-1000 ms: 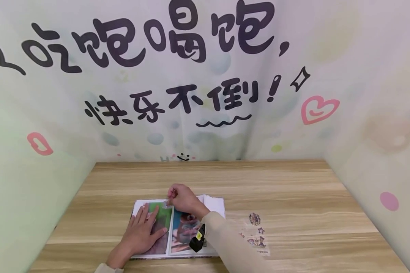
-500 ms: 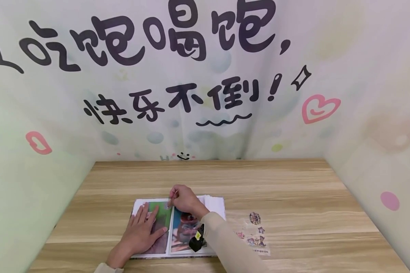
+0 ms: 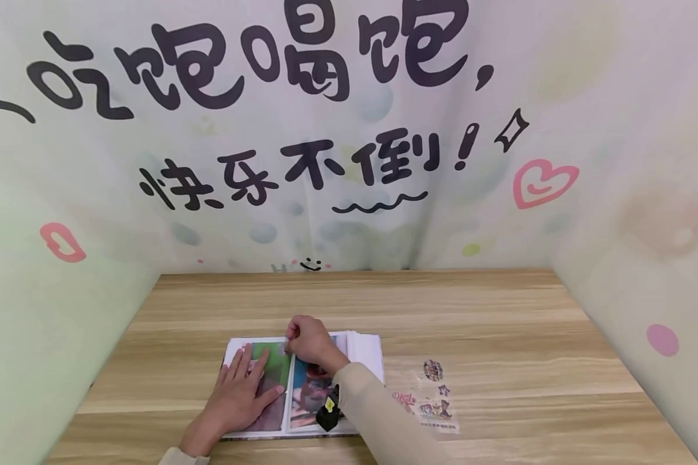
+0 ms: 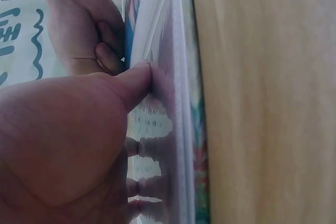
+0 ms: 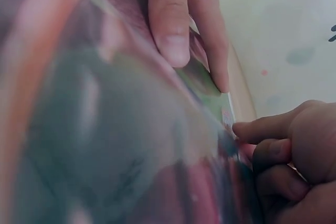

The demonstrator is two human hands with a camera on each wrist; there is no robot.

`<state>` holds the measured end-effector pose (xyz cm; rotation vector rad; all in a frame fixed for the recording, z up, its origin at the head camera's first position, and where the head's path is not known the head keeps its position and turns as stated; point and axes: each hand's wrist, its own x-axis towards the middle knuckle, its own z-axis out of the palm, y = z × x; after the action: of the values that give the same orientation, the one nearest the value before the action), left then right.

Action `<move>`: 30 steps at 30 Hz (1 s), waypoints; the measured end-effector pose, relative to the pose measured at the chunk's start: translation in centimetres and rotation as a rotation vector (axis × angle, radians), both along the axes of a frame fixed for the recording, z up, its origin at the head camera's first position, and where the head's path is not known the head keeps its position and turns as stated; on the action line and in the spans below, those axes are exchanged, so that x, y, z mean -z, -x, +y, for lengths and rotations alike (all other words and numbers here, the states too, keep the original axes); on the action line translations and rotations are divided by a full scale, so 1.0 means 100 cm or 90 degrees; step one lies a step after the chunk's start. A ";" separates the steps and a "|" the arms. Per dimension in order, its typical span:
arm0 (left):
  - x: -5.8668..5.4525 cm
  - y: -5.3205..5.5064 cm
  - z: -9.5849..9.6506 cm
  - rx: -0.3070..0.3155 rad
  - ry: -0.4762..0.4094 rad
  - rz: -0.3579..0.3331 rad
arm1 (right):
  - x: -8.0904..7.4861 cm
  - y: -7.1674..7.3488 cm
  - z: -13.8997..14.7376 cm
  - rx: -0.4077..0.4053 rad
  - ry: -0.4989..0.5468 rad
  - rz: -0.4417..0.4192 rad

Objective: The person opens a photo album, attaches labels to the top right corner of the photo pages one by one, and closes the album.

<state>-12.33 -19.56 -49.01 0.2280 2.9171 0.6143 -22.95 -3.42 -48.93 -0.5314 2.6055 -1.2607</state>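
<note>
A photo album (image 3: 368,354) lies spread on the wooden table, with a green-and-grey picture (image 3: 276,368) on its left page and a blue-and-red one (image 3: 314,389) beside it. My left hand (image 3: 232,395) rests flat on the left page, fingers spread and thumb toward the centre fold. At the top right corner of the left picture, my right hand (image 3: 311,340) pinches a small clear sticker (image 5: 227,117) between thumb and forefinger, its other fingers curled. The sticker's edge lies against the green part of the picture. Fingertips partly hide it.
A transparent sticker sheet (image 3: 433,402) with small cartoon figures lies right of the album, partly covered by the right sleeve. A black item with a yellow mark (image 3: 328,413) sits at the right wrist. Behind the table (image 3: 471,310) hangs a printed cloth (image 3: 349,239).
My right hand has shifted slightly, and the clear sticker it brought to the picture's corner now lies closer against it. My left hand has stayed in place on the page.
</note>
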 end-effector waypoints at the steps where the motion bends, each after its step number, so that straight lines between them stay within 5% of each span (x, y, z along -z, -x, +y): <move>1: -0.001 0.000 0.000 0.000 0.000 0.000 | -0.001 -0.001 -0.001 0.005 -0.003 -0.002; 30: -0.003 0.000 0.001 0.001 0.006 0.000 | -0.001 -0.005 -0.008 0.083 0.021 -0.012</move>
<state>-12.32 -19.49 -48.68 0.2295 2.9183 0.5996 -22.44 -4.25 -48.80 -0.3575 2.6458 -1.3425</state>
